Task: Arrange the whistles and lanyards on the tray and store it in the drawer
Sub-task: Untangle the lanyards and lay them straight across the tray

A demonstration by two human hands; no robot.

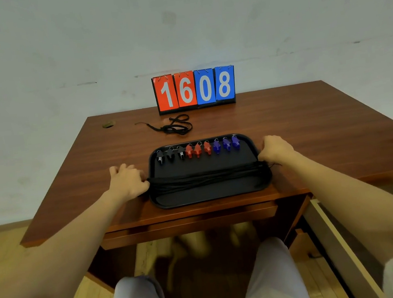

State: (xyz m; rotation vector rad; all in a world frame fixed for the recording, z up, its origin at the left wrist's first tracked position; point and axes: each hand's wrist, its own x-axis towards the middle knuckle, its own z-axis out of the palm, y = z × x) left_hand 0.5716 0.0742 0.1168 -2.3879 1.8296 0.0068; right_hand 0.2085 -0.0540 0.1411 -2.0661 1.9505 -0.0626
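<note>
Both hands, left (pixel 127 182) and right (pixel 276 149), grip the ends of bundled black lanyards (pixel 206 179) across a whistle-lined tray (pixel 208 195) on the desk (pixel 299 124); behind, a scoreboard (pixel 195 89) reads 1608.

Both arms reach forward, bare to above the elbow.
The left hand (pixel 126 181) lies knuckles up, fingers loosely spread and curled at the tips; the right hand (pixel 276 149) is balled, fingers tucked under, wrist straight.

Whistles (pixel 198 149) behind lanyards (pixel 206 178) on tray (pixel 211 194)
</note>
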